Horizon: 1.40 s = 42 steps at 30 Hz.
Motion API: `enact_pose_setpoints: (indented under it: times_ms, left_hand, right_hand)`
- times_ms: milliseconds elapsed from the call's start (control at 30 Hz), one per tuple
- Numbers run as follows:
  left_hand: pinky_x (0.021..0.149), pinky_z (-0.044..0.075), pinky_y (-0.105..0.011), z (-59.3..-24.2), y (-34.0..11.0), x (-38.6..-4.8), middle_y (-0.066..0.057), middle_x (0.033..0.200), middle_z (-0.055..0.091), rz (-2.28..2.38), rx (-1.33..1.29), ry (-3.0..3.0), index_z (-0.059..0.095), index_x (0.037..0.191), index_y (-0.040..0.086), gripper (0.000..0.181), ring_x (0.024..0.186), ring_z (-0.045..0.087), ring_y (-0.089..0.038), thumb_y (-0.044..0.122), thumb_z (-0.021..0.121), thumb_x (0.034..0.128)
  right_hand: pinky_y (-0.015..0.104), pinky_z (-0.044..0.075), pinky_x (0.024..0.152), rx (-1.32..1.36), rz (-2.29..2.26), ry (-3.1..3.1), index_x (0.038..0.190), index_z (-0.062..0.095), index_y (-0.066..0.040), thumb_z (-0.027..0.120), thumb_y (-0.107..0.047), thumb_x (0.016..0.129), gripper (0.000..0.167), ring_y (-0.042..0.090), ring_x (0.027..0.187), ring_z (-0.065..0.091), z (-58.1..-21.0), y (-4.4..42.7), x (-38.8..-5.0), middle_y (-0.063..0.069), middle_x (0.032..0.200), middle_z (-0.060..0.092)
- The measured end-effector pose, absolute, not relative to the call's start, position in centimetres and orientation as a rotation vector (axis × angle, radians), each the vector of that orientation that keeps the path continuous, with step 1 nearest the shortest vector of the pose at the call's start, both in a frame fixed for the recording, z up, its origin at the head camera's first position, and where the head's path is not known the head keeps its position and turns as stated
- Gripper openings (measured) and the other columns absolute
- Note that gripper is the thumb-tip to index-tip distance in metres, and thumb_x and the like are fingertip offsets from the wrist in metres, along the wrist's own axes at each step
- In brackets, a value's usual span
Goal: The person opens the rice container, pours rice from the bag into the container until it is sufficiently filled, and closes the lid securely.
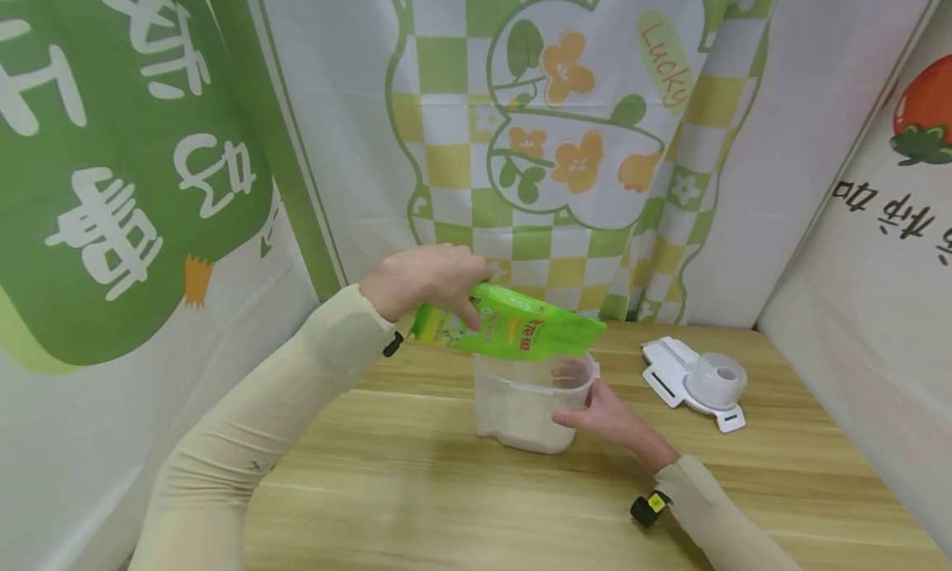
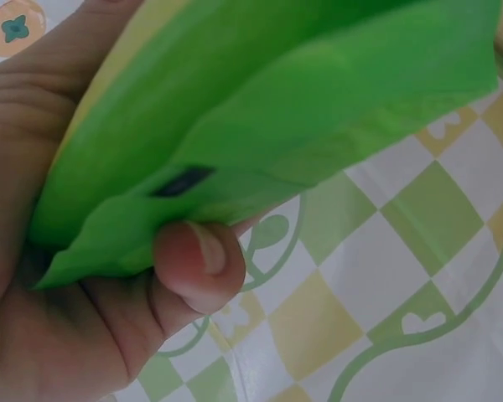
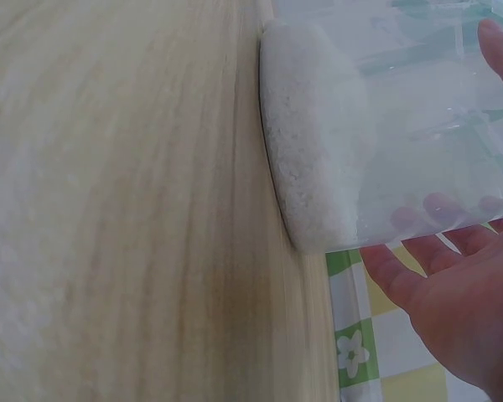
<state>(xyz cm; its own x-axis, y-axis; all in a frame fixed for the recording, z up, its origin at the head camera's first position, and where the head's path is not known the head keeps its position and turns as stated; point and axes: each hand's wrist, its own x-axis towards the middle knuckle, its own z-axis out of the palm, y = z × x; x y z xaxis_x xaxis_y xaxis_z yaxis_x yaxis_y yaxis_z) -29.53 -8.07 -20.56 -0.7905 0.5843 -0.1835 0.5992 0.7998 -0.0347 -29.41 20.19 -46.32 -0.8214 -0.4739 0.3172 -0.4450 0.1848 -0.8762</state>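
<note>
My left hand (image 1: 427, 280) grips a bright green printed plastic bag (image 1: 513, 330) by one end. The bag lies tilted, its far end low over the rim of a clear plastic container (image 1: 524, 418). In the left wrist view the thumb presses the green film (image 2: 260, 142). White grains that look like rice (image 3: 310, 142) cover the bottom of the container, which stands on the table. Holding the container's right side is my right hand (image 1: 613, 422), thumb at the front and fingers behind the wall. The bag hides part of the opening; any stream of grains cannot be made out.
To the right on the wooden table (image 1: 416, 505) lies a white lid (image 1: 673, 368) with a clear round cup (image 1: 716, 381) on it. A checked, flower-printed curtain (image 1: 446, 166) hangs behind the table. Printed cloth walls stand at left and right.
</note>
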Motion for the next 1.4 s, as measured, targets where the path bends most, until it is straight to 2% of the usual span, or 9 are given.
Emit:
enact_pose_setpoints:
  times_ms: [233, 533, 700, 933, 1133, 1400]
  left_hand:
    - [0.077, 0.055, -0.031, -20.41, -8.12, -29.42, 0.005, 0.096, 0.068, -0.118, 0.904, 2.827, 0.064, 0.115, 0.017, 0.045, 0.08, 0.063, -0.013, 0.037, 0.082, 0.0788]
    - [0.08, 0.054, -0.032, -20.27, -8.26, -29.29, 0.005, 0.097, 0.067, -0.138, 0.906, 2.823, 0.064, 0.115, 0.016, 0.047, 0.083, 0.063, -0.014, 0.038, 0.082, 0.0777]
    - [0.083, 0.055, -0.033, -20.27, -8.38, -29.29, 0.004, 0.101, 0.067, -0.175, 0.892, 2.832, 0.064, 0.119, 0.015, 0.052, 0.087, 0.064, -0.015, 0.039, 0.083, 0.0772]
    - [0.082, 0.055, -0.033, -20.28, -8.36, -29.26, 0.004, 0.101, 0.068, -0.167, 0.885, 2.84, 0.065, 0.117, 0.016, 0.049, 0.085, 0.064, -0.014, 0.038, 0.083, 0.0773]
    - [0.081, 0.055, -0.034, -20.23, -8.35, -29.24, 0.004, 0.1, 0.069, -0.176, 0.89, 2.851, 0.065, 0.115, 0.016, 0.047, 0.085, 0.063, -0.015, 0.037, 0.084, 0.0767]
    - [0.076, 0.055, -0.031, -20.25, -8.23, -29.29, 0.005, 0.096, 0.068, -0.166, 0.901, 2.868, 0.066, 0.114, 0.016, 0.046, 0.081, 0.064, -0.014, 0.036, 0.084, 0.0763]
  right_hand:
    - [0.027, 0.049, 0.097, -0.937, -1.764, 2.406, 0.143, 0.031, 0.006, 0.079, -0.006, 0.079, 0.081, 0.051, 0.126, 0.049, -46.38, 20.12, -29.36, 0.033, 0.137, 0.048]
    - [0.02, 0.047, 0.096, -0.901, -1.751, 2.412, 0.142, 0.031, 0.006, 0.08, -0.007, 0.078, 0.081, 0.05, 0.127, 0.048, -46.34, 20.11, -29.31, 0.032, 0.138, 0.048]
    - [0.023, 0.047, 0.097, -0.906, -1.73, 2.434, 0.141, 0.03, 0.007, 0.081, -0.01, 0.079, 0.082, 0.05, 0.125, 0.049, -46.42, 20.2, -29.41, 0.033, 0.137, 0.048]
    - [0.024, 0.046, 0.098, -0.878, -1.699, 2.453, 0.141, 0.033, 0.005, 0.081, -0.013, 0.079, 0.08, 0.048, 0.127, 0.049, -46.34, 20.21, -29.21, 0.032, 0.139, 0.048]
    - [0.03, 0.047, 0.099, -0.874, -1.706, 2.453, 0.141, 0.034, 0.003, 0.08, -0.013, 0.079, 0.079, 0.047, 0.126, 0.05, -46.42, 20.2, -29.31, 0.03, 0.138, 0.05]
    - [0.024, 0.046, 0.098, -0.889, -1.728, 2.43, 0.141, 0.033, 0.003, 0.081, -0.013, 0.079, 0.08, 0.048, 0.126, 0.049, -46.44, 20.26, -29.33, 0.029, 0.138, 0.05]
